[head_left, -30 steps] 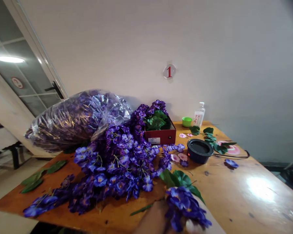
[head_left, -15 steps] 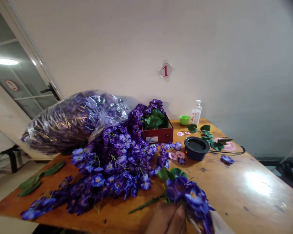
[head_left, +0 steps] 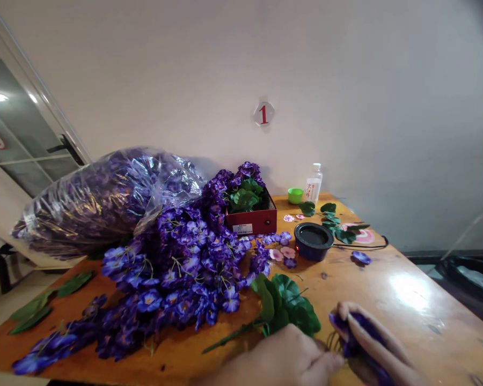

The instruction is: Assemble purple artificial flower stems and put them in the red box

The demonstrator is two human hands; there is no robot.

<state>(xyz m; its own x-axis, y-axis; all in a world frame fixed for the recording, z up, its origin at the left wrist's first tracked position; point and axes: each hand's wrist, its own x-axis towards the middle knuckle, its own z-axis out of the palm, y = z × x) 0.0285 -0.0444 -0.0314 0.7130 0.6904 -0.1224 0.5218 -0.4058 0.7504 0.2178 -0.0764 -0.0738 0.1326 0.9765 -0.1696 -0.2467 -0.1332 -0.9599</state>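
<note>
Purple artificial flowers [head_left: 349, 343] are bunched inside my right hand [head_left: 380, 340], whose fingers are curled round them at the lower right. Thin stems [head_left: 335, 341] stick out of this bunch to the left. My left hand [head_left: 285, 356] is closed, its fingertips pinched at the ends of those stems. Just beyond it, a spray of green artificial leaves [head_left: 292, 303] lies on the table, its stem pointing left. To the left spreads a large heap of purple flowers [head_left: 185, 268]. Beyond the leaves stands a round dark-blue pot [head_left: 314, 246] with a small red light and a cord.
A clear plastic bag [head_left: 104, 198] full of purple flowers lies at the back left. Next to it are a red box [head_left: 251, 221] with leaves, a green cup [head_left: 295, 196] and a bottle [head_left: 314, 185]. Pink blossoms [head_left: 282, 253] and loose leaves [head_left: 332, 220] lie around the pot.
The purple bunch has moved right, away from the green leaves, and is now gathered in my right hand. The leaf spray shows more fully. The view has swung slightly right.
</note>
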